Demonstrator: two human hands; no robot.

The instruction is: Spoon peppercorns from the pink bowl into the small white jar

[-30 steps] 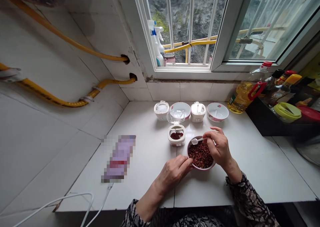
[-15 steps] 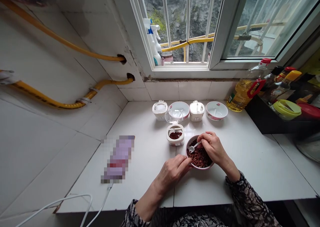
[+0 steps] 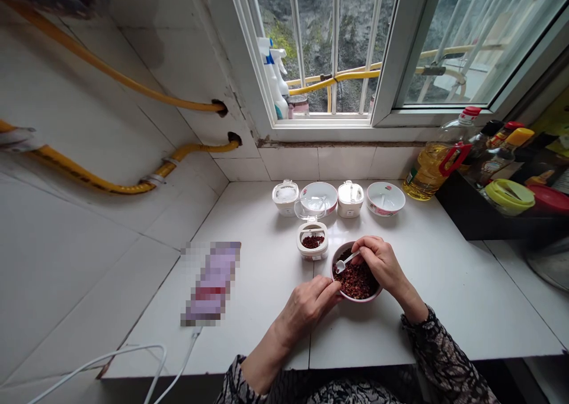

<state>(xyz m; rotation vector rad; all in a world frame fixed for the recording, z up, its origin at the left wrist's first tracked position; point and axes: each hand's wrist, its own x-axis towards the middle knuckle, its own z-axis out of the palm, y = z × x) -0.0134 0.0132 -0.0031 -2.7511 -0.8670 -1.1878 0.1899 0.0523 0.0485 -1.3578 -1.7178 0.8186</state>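
Note:
A bowl (image 3: 358, 299) of dark red dried spice (image 3: 359, 281), which looks like Sichuan peppercorns, stands on the counter before me. My right hand (image 3: 380, 263) reaches over its right side, pinching a small white spoon (image 3: 346, 263) by the handle, the spoon's head at the spice. At the bowl's left rim, my left hand (image 3: 311, 303) grips the edge with thumb and fingers. Just up and left of the bowl is a white seasoning jar (image 3: 312, 253), its clear lid raised, with some of the same dark red spice inside.
Along the wall stand two white jars (image 3: 285, 205) (image 3: 350, 202) and two flowered bowls (image 3: 319, 191) (image 3: 386, 199). An oil bottle (image 3: 429, 167) and a black box (image 3: 462, 208) of condiments are at right. A blurred-out purple phone-like thing (image 3: 213, 282) with a white cable (image 3: 189, 350) lies left.
The view has shifted very slightly. Both hands, the spoon and the bowl keep nearly the same places.

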